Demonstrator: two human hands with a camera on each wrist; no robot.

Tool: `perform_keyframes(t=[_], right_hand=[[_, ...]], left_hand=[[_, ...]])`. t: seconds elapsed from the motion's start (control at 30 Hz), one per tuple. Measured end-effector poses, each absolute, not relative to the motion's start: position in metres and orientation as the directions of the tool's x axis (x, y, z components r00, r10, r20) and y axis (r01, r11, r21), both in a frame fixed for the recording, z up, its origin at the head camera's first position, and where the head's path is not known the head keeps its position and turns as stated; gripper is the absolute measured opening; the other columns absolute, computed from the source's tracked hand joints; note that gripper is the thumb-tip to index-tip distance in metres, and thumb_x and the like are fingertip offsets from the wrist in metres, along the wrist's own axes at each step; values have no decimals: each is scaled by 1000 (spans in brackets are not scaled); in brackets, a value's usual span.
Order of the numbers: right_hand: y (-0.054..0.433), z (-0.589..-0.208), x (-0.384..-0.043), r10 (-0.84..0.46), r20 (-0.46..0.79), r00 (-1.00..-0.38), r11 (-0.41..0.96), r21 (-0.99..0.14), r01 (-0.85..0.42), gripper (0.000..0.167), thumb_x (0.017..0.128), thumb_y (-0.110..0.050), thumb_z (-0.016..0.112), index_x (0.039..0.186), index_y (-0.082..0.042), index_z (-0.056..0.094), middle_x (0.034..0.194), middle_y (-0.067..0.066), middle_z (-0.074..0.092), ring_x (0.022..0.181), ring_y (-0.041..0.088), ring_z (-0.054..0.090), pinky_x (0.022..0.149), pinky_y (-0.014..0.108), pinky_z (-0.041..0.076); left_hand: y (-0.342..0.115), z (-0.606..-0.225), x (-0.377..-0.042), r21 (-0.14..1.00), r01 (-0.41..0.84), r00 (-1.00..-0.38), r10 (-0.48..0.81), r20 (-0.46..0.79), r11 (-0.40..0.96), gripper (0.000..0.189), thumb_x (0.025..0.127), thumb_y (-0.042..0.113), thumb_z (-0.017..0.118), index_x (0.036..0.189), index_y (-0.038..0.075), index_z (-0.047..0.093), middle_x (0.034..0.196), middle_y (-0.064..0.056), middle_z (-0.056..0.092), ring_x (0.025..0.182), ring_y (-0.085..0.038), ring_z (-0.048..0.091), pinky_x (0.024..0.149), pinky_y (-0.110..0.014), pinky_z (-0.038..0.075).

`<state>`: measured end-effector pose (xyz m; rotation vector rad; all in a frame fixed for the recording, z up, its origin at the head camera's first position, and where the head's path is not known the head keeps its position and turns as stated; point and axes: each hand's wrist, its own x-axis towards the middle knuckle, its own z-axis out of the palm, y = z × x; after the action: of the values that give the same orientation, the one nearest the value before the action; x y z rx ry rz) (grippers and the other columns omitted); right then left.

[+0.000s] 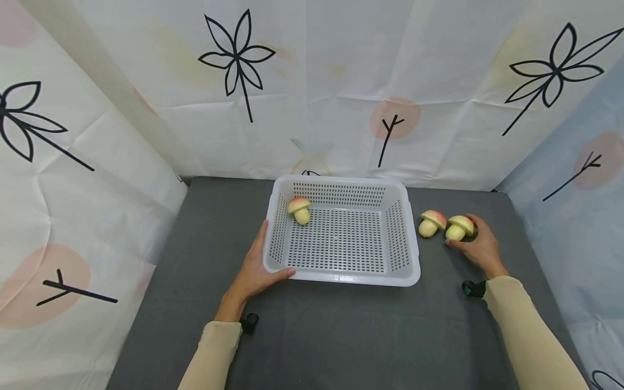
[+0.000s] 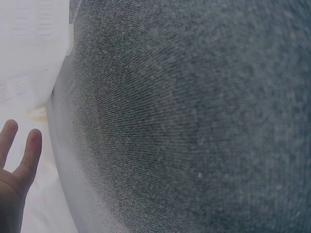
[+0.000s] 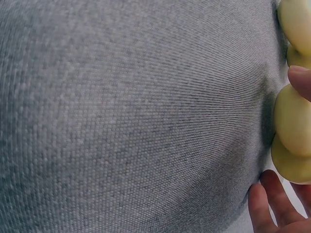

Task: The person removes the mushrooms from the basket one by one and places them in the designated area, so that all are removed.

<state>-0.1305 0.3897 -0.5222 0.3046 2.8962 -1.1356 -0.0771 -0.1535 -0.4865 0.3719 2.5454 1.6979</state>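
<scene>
In the head view, my left hand [image 1: 257,270] is at the near left corner of a white plastic basket [image 1: 336,276]. Its thumb lies along the front rim and its straight fingers along the left side. One toy mushroom [image 1: 299,209] with a red and yellow cap sits inside, at the back left. To the right of the basket, my right hand [image 1: 480,246] spreads thumb and fingers around a second toy mushroom [image 1: 458,228] on the table. In the right wrist view, a gap shows between this mushroom [image 3: 294,121] and the lower fingers. A third toy mushroom [image 1: 431,223] lies just left of it.
A dark grey cloth covers the table [image 1: 341,336]. White fabric with printed leaves and twigs [image 1: 336,70] hangs behind and on both sides. The basket stands near the table's back edge. Each wrist wears a small black camera.
</scene>
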Motion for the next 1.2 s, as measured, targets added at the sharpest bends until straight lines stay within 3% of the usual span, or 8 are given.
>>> perform_keyframes(t=[0.37,0.77,1.2], right_hand=[[388,-525,-133,164,-48,-985,733,-662,155,94,84,-12,83,156,6,25,148,39,33,131,58,34,104,68,26],[389,-525,-133,159,-45,-986,735,-662,149,95,84,-14,84,156,6,26,149,39,32,132,59,32,106,68,25],[389,-524,-135,157,-57,-986,738,-657,155,95,86,-17,83,157,6,24,149,39,31,132,59,31,106,68,24]], left_hand=[[-153,-487,-78,919,173,-967,239,90,354,126,72,10,92,163,3,5,162,-23,24,133,-50,44,105,-63,37],[-162,-531,-88,920,175,-970,224,99,351,133,70,21,96,164,29,2,165,-8,23,135,-40,46,105,-60,38],[-162,-531,-88,913,173,-972,213,98,369,133,69,28,96,164,31,2,165,-3,23,137,-34,44,108,-58,35]])
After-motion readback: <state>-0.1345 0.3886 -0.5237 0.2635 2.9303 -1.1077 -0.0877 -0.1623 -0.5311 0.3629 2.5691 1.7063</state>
